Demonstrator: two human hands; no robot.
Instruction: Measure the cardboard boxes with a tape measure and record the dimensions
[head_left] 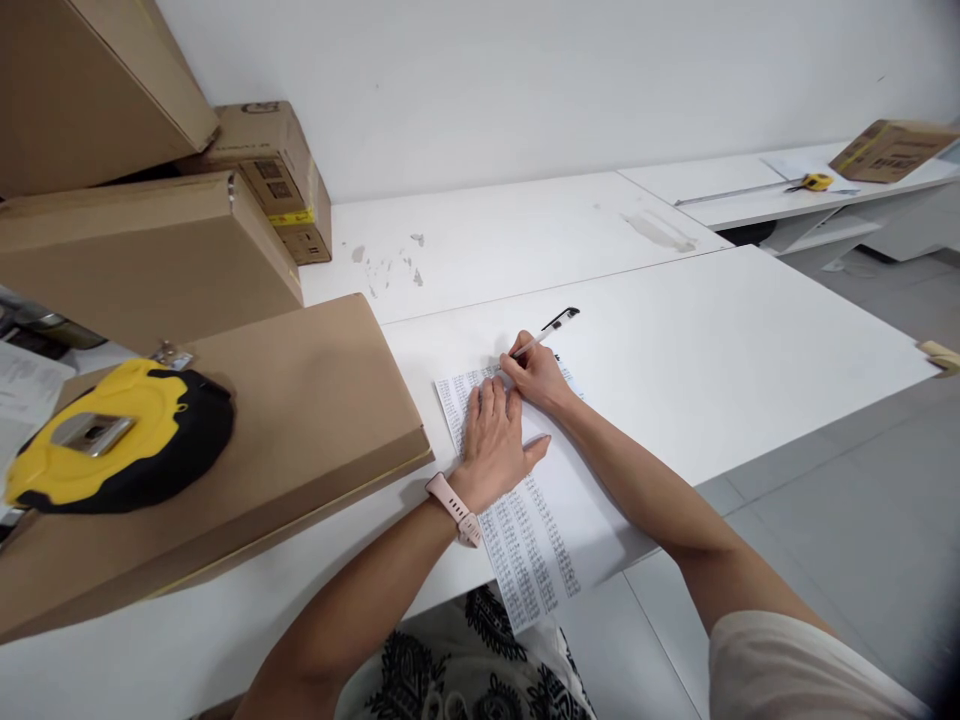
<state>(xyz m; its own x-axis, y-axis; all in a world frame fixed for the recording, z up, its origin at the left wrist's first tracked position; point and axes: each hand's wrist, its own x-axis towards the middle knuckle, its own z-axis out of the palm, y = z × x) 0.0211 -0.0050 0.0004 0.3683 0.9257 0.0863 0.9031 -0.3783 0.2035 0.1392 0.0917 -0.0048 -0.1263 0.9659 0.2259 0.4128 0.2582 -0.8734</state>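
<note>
A sheet of paper (592,520) with several columns of small handwriting lies on the white table, its lower end hanging past the near edge. My left hand (496,440) rests flat on the sheet, fingers extended and thumb out to the side; a pink watch band circles that wrist. In my right hand (536,375) is a pen (559,321) with a clear barrel and black cap end, pinched between the fingers. Its tip is hidden behind them, close to the upper part of the sheet.
A flat cardboard box (322,390) lies left of the sheet, with a large yellow-and-black tape measure (127,435) on it. More boxes (135,250) are stacked behind. Along the wall at far right are a smaller tape measure (817,182), extended, and a tilted carton (896,150).
</note>
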